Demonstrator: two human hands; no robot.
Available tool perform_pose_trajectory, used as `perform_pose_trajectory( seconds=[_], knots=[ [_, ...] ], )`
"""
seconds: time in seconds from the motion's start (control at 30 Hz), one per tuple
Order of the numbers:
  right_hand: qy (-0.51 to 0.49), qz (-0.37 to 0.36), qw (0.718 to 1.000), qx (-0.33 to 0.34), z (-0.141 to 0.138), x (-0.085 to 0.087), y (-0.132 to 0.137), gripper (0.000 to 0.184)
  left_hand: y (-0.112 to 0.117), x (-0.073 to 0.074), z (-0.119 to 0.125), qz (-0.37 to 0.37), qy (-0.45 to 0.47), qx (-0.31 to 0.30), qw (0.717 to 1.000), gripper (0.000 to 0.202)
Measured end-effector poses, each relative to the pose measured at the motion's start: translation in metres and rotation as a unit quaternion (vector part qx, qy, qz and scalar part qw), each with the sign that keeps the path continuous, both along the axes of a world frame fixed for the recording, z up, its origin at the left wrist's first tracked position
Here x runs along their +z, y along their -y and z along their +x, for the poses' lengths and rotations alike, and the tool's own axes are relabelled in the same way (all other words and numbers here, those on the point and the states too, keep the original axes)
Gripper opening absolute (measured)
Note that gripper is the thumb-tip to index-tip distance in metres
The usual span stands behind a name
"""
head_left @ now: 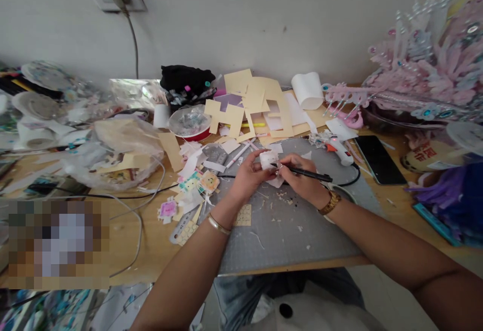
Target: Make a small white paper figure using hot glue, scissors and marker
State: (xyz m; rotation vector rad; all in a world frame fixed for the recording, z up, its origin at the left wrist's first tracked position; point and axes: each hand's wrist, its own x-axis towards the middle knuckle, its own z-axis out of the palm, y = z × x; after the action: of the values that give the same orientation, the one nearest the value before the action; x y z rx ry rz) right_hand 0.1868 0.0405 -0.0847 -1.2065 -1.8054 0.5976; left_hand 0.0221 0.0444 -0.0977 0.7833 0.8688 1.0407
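Observation:
Over the grey cutting mat [245, 250], my left hand [249, 176] pinches a small white piece [268, 159], perhaps paper or foam. My right hand [302, 177] is closed round a slim black pen-like tool [311, 172], its far end pointing right. The tool's tip meets the white piece between both hands; whether it is a pen or a blade does not show. Pale scraps and crumbs lie on the mat below. Left of my left hand are colourful paper cutouts [209, 182] and a patterned square [243, 215].
A glue gun [339, 151] and a dark phone [379, 160] lie to the right. Cut yellow card [260, 94] is heaped at the back beside a red-rimmed bowl [190, 123]. Pink beaded decorations [418, 74] crowd the far right. A clear plastic bag [124, 140] and loose cables occupy the left.

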Motion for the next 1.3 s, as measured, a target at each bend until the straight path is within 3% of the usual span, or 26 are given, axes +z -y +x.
perform_pose_trajectory(
  seconds=[0.67,1.07,1.3],
  knots=[
    [-0.001,0.011,1.000,-0.029,0.0004,0.0001,0.0003,0.009,0.0020,0.0017,-0.0018,-0.003,0.010,-0.001,1.000,0.066],
    [0.016,0.014,1.000,0.002,-0.0011,-0.0013,0.0009,0.008,0.0017,0.0013,-0.0008,-0.007,0.011,0.006,1.000,0.068],
    [0.010,0.021,0.999,-0.030,-0.0003,-0.0024,0.0003,0.009,0.0006,-0.0001,-0.0019,-0.004,0.010,0.000,1.000,0.068]
  ],
)
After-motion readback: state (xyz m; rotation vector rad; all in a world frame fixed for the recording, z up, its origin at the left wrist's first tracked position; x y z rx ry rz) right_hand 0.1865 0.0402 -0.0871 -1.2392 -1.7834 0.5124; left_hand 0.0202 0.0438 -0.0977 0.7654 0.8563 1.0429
